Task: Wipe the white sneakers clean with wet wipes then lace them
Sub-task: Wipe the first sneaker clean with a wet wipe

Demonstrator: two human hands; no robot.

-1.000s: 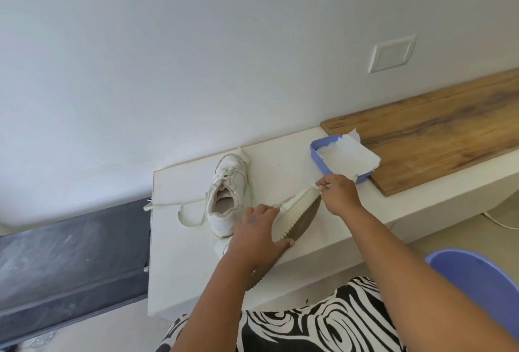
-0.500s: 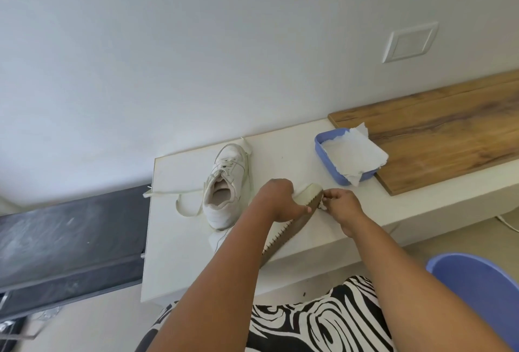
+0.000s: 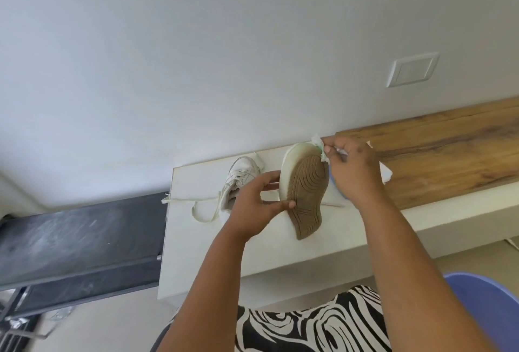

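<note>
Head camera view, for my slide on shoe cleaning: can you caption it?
Left hand holds a sneaker sole-up while the right hand rubs a wet wipe along its toe edge.

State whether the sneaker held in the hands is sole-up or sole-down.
Sole-up: the held sneaker's brown tread faces the camera, gripped by the left hand while the right hand pinches a wipe at its toe.

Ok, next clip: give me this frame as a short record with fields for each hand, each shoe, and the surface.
left hand: grips held sneaker by its side
right hand: pinches wipe at the toe rim
held sneaker: lifted, brown sole toward camera
other sneaker: upright on ledge, lace trailing loose
ledge: white, wooden board at right
</note>
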